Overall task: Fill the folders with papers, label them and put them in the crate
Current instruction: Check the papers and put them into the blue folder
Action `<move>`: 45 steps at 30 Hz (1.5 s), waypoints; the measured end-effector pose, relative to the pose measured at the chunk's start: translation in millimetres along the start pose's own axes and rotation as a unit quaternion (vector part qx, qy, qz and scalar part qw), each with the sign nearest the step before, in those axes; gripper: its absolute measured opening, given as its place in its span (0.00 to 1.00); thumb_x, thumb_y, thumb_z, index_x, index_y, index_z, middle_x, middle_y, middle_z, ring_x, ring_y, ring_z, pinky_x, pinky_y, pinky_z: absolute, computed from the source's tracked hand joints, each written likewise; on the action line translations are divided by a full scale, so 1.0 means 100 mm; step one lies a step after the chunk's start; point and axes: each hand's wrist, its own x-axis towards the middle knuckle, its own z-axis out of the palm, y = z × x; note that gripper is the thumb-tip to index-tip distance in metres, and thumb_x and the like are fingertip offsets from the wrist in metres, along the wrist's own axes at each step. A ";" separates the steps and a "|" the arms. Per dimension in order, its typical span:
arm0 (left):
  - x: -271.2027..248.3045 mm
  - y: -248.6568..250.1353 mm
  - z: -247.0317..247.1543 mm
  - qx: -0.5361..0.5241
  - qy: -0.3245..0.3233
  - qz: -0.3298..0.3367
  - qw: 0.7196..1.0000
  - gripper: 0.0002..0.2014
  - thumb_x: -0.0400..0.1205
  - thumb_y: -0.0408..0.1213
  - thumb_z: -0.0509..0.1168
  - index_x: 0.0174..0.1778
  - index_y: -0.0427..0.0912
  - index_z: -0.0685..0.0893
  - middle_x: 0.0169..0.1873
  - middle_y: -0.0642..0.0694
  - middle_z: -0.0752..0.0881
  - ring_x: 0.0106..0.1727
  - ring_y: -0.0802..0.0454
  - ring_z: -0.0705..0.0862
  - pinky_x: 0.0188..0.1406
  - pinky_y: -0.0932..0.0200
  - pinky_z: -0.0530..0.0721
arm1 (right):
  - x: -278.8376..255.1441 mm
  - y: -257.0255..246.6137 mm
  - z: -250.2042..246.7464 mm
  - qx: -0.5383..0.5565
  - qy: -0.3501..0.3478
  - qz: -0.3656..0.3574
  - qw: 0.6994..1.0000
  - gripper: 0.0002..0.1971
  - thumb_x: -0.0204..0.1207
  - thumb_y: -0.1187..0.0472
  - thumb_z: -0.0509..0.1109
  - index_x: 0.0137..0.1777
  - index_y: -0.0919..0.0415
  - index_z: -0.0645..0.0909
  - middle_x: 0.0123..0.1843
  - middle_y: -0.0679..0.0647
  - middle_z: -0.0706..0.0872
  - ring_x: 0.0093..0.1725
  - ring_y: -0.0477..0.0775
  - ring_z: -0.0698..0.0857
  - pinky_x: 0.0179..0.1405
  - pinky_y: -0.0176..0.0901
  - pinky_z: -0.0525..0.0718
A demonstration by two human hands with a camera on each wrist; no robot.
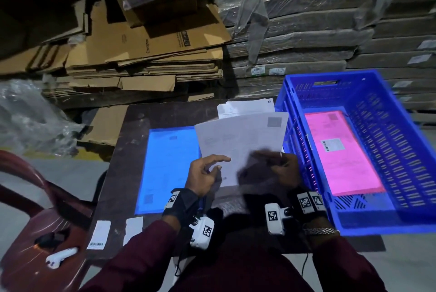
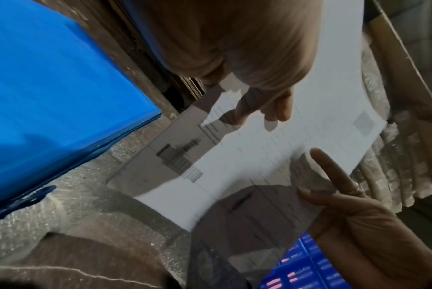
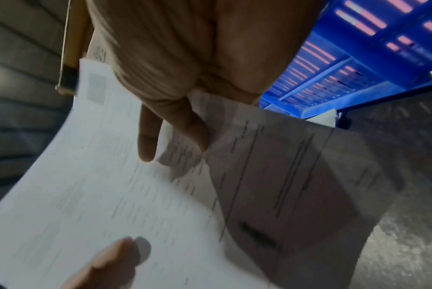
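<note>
The right hand [image 1: 278,169] pinches the papers [image 1: 240,140] at the near edge; the left hand [image 1: 205,173], fingers loosely spread, steadies them. The blue folder [image 1: 169,166] lies just left, beside the left hand, with the long axes roughly parallel.

Head above; wrists perhaps share paper [image 1: 238,140]

Blurred, illegible print on papers [image 1: 238,136]

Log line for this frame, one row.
stage: filling | right hand: grips papers | left hand: touches papers | blue folder: on table | pink folder: labelled, in crate
</note>
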 end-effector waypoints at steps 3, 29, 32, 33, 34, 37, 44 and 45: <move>-0.07 -0.02 0.04 -0.019 0.022 -0.012 0.999 0.16 0.78 0.16 0.66 0.51 0.40 0.91 0.51 0.53 0.92 0.55 0.59 0.87 0.56 0.73 0.79 | -0.02 0.11 -0.03 -0.020 -0.005 -0.017 1.000 0.36 0.63 0.91 0.66 0.52 0.47 0.92 0.51 0.50 0.93 0.53 0.51 0.90 0.54 0.47 0.85; 0.09 -0.12 0.10 0.043 0.041 -0.021 0.998 0.18 0.76 0.18 0.69 0.49 0.46 0.92 0.52 0.57 0.91 0.60 0.62 0.85 0.70 0.59 0.80 | 0.12 0.07 0.02 -0.134 0.003 -0.031 0.991 0.23 0.67 0.81 0.70 0.55 0.57 0.92 0.55 0.48 0.91 0.59 0.37 0.87 0.72 0.23 0.64; 0.06 -0.18 0.10 0.061 0.031 -0.030 0.997 0.19 0.75 0.18 0.69 0.49 0.49 0.92 0.53 0.57 0.90 0.62 0.62 0.83 0.72 0.58 0.78 | 0.09 0.10 0.00 -0.130 0.000 -0.016 0.991 0.24 0.67 0.83 0.67 0.56 0.60 0.91 0.57 0.56 0.91 0.62 0.49 0.86 0.64 0.16 0.67; 0.06 -0.16 0.10 0.063 0.033 -0.031 0.997 0.19 0.75 0.19 0.69 0.49 0.50 0.92 0.53 0.57 0.90 0.62 0.62 0.83 0.72 0.58 0.78 | 0.09 0.09 -0.01 -0.129 -0.001 -0.017 0.992 0.24 0.68 0.84 0.67 0.55 0.61 0.91 0.57 0.57 0.91 0.62 0.50 0.87 0.63 0.13 0.66; 0.07 -0.14 0.10 0.063 0.037 -0.027 0.997 0.19 0.76 0.19 0.70 0.48 0.50 0.92 0.52 0.57 0.91 0.61 0.63 0.84 0.71 0.59 0.79 | 0.10 0.07 0.00 -0.127 0.001 -0.021 0.992 0.24 0.68 0.83 0.67 0.55 0.60 0.91 0.57 0.56 0.91 0.62 0.48 0.87 0.63 0.12 0.63; 0.14 -0.02 0.10 0.037 0.047 -0.007 0.998 0.18 0.76 0.17 0.68 0.48 0.46 0.92 0.50 0.56 0.92 0.60 0.61 0.86 0.68 0.62 0.80 | 0.12 -0.02 0.01 -0.120 0.002 -0.031 0.992 0.23 0.70 0.81 0.68 0.55 0.57 0.92 0.57 0.52 0.91 0.62 0.42 0.86 0.67 0.13 0.61; 0.11 -0.13 0.11 0.062 0.022 -0.034 0.997 0.20 0.74 0.16 0.68 0.49 0.46 0.92 0.56 0.49 0.90 0.64 0.54 0.83 0.61 0.74 0.79 | 0.04 0.07 0.02 -0.138 0.001 0.002 0.990 0.22 0.71 0.80 0.68 0.56 0.56 0.92 0.58 0.54 0.90 0.64 0.47 0.85 0.61 0.10 0.62; 0.11 -0.13 0.11 0.063 0.024 -0.034 0.997 0.20 0.74 0.16 0.68 0.48 0.46 0.92 0.57 0.48 0.89 0.64 0.53 0.83 0.64 0.72 0.79 | 0.02 0.05 0.02 -0.142 -0.001 0.002 0.990 0.23 0.71 0.80 0.67 0.56 0.57 0.91 0.58 0.53 0.90 0.63 0.45 0.85 0.62 0.10 0.62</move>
